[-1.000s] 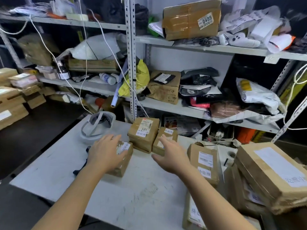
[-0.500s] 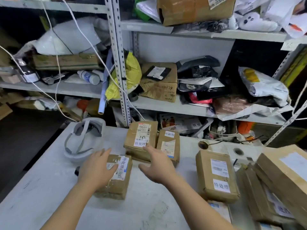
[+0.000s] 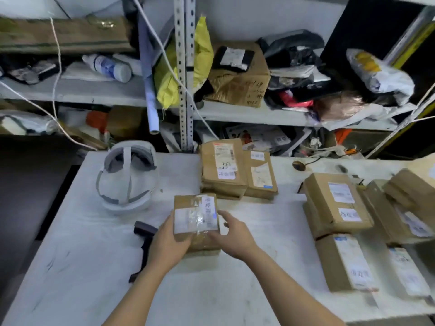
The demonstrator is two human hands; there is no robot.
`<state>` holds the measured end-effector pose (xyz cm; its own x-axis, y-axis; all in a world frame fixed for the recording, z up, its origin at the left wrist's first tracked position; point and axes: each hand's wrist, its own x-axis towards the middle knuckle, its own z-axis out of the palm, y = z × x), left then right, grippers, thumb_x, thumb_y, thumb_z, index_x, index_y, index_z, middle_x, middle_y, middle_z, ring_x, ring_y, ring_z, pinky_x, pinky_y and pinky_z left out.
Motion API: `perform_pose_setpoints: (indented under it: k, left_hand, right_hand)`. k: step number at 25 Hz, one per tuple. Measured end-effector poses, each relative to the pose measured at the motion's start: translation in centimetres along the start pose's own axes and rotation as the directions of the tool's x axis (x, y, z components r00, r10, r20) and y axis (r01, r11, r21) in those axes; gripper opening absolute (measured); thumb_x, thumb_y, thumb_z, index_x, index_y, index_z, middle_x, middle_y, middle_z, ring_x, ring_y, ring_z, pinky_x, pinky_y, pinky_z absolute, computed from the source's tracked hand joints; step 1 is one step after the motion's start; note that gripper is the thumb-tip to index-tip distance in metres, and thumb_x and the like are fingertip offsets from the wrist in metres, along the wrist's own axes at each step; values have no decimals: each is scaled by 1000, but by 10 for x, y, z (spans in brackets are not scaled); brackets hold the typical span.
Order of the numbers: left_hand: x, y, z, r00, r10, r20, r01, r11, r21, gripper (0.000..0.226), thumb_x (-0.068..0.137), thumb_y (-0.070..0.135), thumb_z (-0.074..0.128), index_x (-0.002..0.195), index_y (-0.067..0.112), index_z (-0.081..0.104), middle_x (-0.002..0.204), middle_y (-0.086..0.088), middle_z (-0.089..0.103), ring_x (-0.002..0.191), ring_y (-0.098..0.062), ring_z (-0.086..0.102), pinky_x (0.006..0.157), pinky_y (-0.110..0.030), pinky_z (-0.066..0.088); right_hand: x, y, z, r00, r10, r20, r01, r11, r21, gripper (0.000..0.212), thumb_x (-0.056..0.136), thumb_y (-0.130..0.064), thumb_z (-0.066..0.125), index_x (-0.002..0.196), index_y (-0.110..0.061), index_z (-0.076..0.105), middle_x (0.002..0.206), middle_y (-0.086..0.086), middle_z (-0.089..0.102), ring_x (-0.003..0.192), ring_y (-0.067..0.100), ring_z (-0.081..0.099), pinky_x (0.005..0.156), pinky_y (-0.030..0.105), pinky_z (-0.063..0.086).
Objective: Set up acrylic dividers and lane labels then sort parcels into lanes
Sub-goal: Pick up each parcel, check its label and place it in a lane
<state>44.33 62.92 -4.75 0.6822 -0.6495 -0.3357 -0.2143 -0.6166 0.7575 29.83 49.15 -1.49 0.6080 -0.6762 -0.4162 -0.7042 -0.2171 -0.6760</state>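
A small brown parcel [image 3: 195, 214] with white labels and clear tape lies in the middle of the white table [image 3: 247, 290]. My left hand [image 3: 168, 243] grips its left side and near edge. My right hand [image 3: 231, 234] holds its right side, fingers curled round the near corner. Two taller brown parcels [image 3: 222, 169] [image 3: 260, 175] stand side by side just beyond it. Several more labelled parcels [image 3: 336, 201] lie in a pile at the right of the table. No acrylic dividers or lane labels are in sight.
A white headset with grey straps [image 3: 128, 178] sits at the table's back left. A dark handheld device [image 3: 146, 236] lies left of my left hand. Metal shelving [image 3: 184, 90] crammed with bags and boxes rises behind the table. A dark floor drops off at the left.
My left hand slid from the top of the small parcel to its left side. My right hand came back from the far parcels and took its right side. The view tilted down.
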Motion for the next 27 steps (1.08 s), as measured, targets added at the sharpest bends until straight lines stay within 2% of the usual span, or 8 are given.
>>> perform_pose_setpoints:
  k: [2,4,6,9,14,18,22,27]
  left_hand:
    - [-3,-13,4,995,-73,70,80,992,-94,57,66,48,84,116,46,56,109,20,69,101,-4,66,83,-28,55]
    - [-2,-24,9,988,-118,99,132,979,-154,73,56,60,81,122,40,56,112,18,68,103,-6,66,88,-33,57]
    - [-2,-30,12,986,-126,112,146,971,-191,65,67,50,82,125,40,53,118,18,65,109,-9,64,94,-36,55]
    - [5,-38,14,983,-130,132,158,960,-231,64,81,33,81,135,41,47,126,18,63,116,-10,61,100,-37,53]
    - [8,-38,16,986,-86,140,119,962,-245,66,84,27,80,140,43,48,125,25,62,115,-5,61,94,-29,53]
    - [8,-32,22,988,-55,142,92,960,-265,64,82,33,82,134,51,50,117,30,61,110,-2,61,91,-32,56]
    - [-4,-20,36,989,-15,146,61,945,-321,62,83,27,83,134,46,52,121,19,63,110,-4,61,86,-26,53]
    - [-18,3,55,987,59,146,-9,946,-324,62,74,38,86,129,48,61,122,12,68,110,-8,64,93,-39,58]
  right_hand:
    - [1,5,23,999,50,-18,-49,997,60,67,89,-36,74,150,-32,45,132,-10,64,121,13,60,80,18,48]
    - [5,11,41,995,94,-38,-89,990,111,60,91,-34,72,145,-34,47,121,-17,64,107,5,62,77,12,48]
    - [7,14,48,992,114,-63,-104,985,139,52,92,-31,71,140,-33,52,117,-20,64,104,3,62,78,12,48]
    - [11,18,51,987,144,-77,-128,975,183,40,94,-31,69,132,-33,58,114,-23,65,108,6,64,88,23,52]
    - [8,24,54,982,169,-86,-141,954,265,35,92,-24,70,106,-53,56,106,-31,65,103,1,66,87,25,56]
    - [0,29,46,974,190,-126,-136,927,349,35,89,-24,70,113,-49,64,109,-30,70,99,-2,69,90,31,59]
    - [-21,35,27,973,176,-149,-113,928,354,37,87,-31,70,121,-42,66,112,-31,70,97,-2,70,91,35,59]
    - [-52,50,-8,965,181,-190,-100,923,372,37,81,-33,72,116,-44,69,109,-29,72,95,1,72,91,37,59]
